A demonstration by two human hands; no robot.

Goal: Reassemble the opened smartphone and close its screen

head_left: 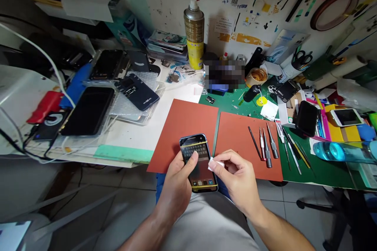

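Observation:
A smartphone [203, 172] with a lit screen is gripped in my left hand [178, 182], the thumb lying over its glass. Strips of yellow tape cross the screen near its top and bottom, and a keyboard and a row of icons show on it. Pinched between the thumb and fingers of my right hand [238, 176] is a small white wipe [216, 163], close against the phone's right edge. Both hands are above my lap, at the front edge of two reddish-brown mats [191, 121].
Several screwdrivers [266, 147] lie on the right mat, with tweezers [294, 157] beside them. A blue bottle [344, 151] lies at the right. A spray can [194, 35] stands at the back. Phone parts [88, 110] and cables crowd the left side.

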